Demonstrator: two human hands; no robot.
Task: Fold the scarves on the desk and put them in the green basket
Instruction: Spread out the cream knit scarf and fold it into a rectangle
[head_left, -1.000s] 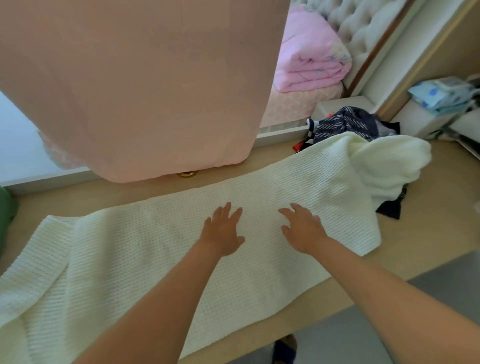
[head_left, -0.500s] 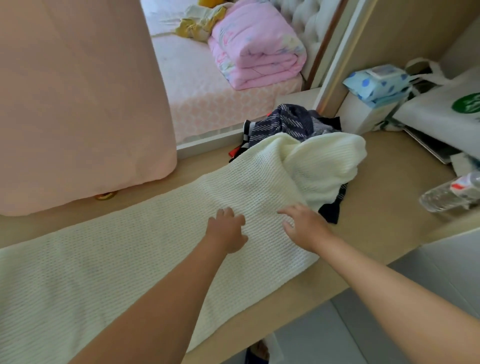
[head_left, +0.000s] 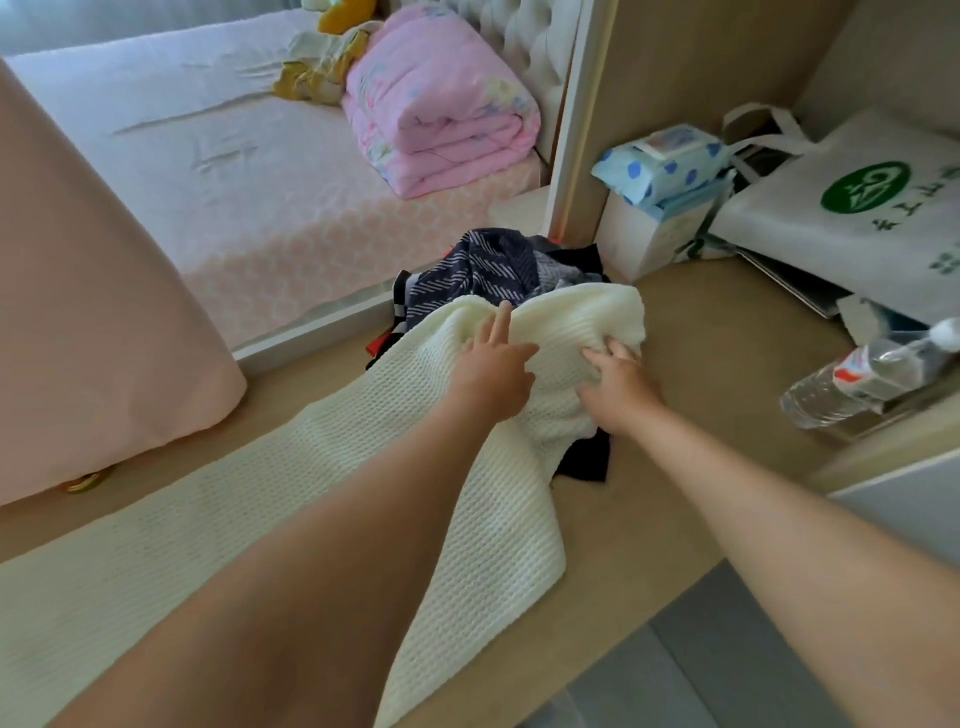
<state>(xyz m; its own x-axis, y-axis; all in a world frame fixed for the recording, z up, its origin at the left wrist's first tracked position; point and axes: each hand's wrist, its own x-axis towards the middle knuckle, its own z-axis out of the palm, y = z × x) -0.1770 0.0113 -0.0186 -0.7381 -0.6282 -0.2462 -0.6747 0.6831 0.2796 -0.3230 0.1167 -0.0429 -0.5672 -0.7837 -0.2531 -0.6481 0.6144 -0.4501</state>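
Note:
A long cream knitted scarf lies flat across the wooden desk, its right end bunched up over a pile of dark striped scarves. My left hand lies on that bunched end, index finger straight, the other fingers curled into the knit. My right hand grips the bunch just to the right, fingertips dug into the fabric. A black piece of cloth pokes out under the scarf below my right hand. No green basket is in view.
A plastic water bottle lies at the desk's right side, with a white tote bag and a blue-dotted wipes pack behind it. A pink curtain hangs at the left. The desk's front edge drops to grey floor.
Both hands slid right along the scarf from its flat middle to the bunched end. The right hand has closed on the fabric, and the view has turned right.

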